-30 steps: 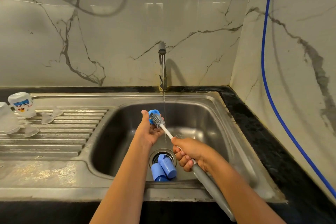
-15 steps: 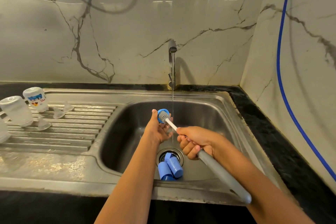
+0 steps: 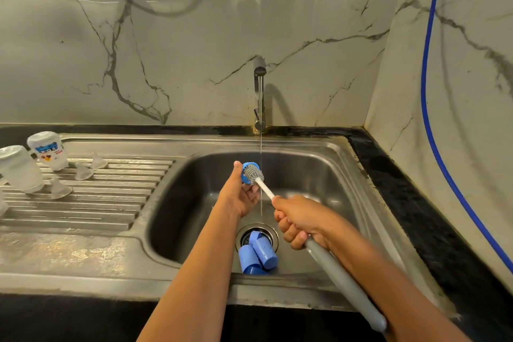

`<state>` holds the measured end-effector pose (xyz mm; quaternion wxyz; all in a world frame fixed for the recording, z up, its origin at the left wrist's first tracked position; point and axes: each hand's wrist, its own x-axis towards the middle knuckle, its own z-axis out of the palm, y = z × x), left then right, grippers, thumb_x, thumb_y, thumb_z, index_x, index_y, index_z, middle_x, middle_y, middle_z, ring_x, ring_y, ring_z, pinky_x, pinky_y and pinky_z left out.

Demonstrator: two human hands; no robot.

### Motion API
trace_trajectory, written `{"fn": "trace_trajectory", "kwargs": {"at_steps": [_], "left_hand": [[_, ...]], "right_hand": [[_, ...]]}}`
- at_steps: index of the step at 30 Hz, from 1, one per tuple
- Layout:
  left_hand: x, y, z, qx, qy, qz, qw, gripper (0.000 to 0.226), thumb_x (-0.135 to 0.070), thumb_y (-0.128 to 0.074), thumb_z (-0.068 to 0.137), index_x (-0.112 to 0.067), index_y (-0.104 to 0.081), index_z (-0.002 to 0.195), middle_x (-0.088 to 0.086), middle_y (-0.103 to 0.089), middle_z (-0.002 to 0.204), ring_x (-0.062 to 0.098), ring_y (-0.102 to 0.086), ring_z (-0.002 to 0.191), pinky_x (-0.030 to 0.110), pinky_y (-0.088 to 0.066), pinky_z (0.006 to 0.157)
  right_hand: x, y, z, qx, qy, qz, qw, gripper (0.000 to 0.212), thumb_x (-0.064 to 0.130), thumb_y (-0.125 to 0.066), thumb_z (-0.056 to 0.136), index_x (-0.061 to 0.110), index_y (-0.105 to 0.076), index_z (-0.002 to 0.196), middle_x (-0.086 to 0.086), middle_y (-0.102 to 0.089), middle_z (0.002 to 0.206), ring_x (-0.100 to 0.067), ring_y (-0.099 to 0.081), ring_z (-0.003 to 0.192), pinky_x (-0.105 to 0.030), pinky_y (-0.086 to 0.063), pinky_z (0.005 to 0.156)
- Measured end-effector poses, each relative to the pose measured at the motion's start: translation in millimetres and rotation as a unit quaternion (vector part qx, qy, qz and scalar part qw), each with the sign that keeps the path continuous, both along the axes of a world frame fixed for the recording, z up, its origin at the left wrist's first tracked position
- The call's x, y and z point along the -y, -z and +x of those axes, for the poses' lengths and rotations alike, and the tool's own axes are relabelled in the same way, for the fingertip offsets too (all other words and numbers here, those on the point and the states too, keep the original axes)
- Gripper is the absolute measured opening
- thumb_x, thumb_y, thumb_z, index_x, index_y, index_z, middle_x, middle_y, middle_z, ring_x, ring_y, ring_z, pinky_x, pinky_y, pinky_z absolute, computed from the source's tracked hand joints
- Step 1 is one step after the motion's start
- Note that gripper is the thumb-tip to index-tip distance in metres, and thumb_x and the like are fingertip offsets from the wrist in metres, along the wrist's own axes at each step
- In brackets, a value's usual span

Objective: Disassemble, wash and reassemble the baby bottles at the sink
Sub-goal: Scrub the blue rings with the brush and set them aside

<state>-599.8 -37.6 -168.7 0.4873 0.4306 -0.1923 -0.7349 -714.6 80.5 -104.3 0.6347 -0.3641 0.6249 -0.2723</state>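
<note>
Pulled back from ring point(image 3: 245, 173), brush point(image 3: 342, 284) points up-left.

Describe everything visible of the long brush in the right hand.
The brush has a small grey bristle head, a thin white neck and a long thick grey handle, seemingly plastic. It slants over the sink, head away from the person. The right hand grips it where neck meets handle. Its head sits in the blue ring held by the left hand, beside the thin water stream.
</note>
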Motion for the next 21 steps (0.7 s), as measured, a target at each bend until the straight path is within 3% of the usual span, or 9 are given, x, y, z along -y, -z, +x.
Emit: {"fn": "trace_trajectory", "kwargs": {"at_steps": [3, 7, 10, 13, 21], "left_hand": [[1, -1, -1, -0.009, 0.008, -0.011, 1.0, 0.056, -0.056, -0.057, 0.088, -0.008, -0.061, 0.117, 0.01, -0.072, 0.097, 0.018, -0.068, 0.088, 0.036, -0.049, 0.099], [-1, -2, -2, -0.02, -0.005, -0.026, 0.999, 0.053, -0.053, -0.058, 0.088, -0.008, -0.06, 0.116, 0.015, -0.07, 0.105, 0.022, -0.068, 0.088, 0.035, -0.054, 0.09], [1, -1, -3, -0.004, -0.005, -0.036, 0.999, 0.058, -0.056, -0.059, 0.086, -0.008, -0.061, 0.119, 0.014, -0.07, 0.106, 0.021, -0.064, 0.095, 0.033, -0.052, 0.091], [1, 1, -1, -0.013, -0.004, -0.012, 1.0, 0.059, -0.056, -0.058, 0.087, -0.008, -0.059, 0.121, 0.013, -0.07, 0.108, 0.023, -0.065, 0.102, 0.034, -0.051, 0.091], [-2, -4, 0, -0.027, -0.021, 0.0, 0.999, 0.051, -0.052, -0.058, 0.09, -0.009, -0.06, 0.117, 0.012, -0.07, 0.101, 0.02, -0.068, 0.083, 0.032, -0.053, 0.069]], "right_hand": [[-3, 1, -4, -0.047, -0.022, 0.008, 0.999, 0.038, 0.033, -0.038, 0.098, 0.018, -0.04, 0.063, 0.007, -0.033, 0.043, -0.003, -0.024, 0.031, -0.012, -0.021, 0.029], [-4, -2, -8, -0.107, -0.031, 0.019, 0.994, 0.038, 0.035, -0.037, 0.097, 0.019, -0.04, 0.064, 0.007, -0.035, 0.042, -0.004, -0.026, 0.031, -0.013, -0.023, 0.03], [-3, 2, -3, -0.176, -0.002, -0.059, 0.983, 0.038, 0.035, -0.035, 0.098, 0.015, -0.044, 0.067, 0.003, -0.041, 0.044, -0.009, -0.032, 0.032, -0.015, -0.028, 0.034], [-4, 14, 8, -0.287, -0.02, -0.139, 0.948, 0.038, 0.038, -0.032, 0.099, 0.013, -0.05, 0.076, -0.004, -0.052, 0.057, -0.019, -0.045, 0.044, -0.025, -0.039, 0.045], [-9, 7, 9, -0.182, -0.037, -0.022, 0.982, 0.036, 0.036, -0.033, 0.101, 0.013, -0.044, 0.076, 0.0, -0.039, 0.053, -0.007, -0.028, 0.036, -0.015, -0.025, 0.034]]}}
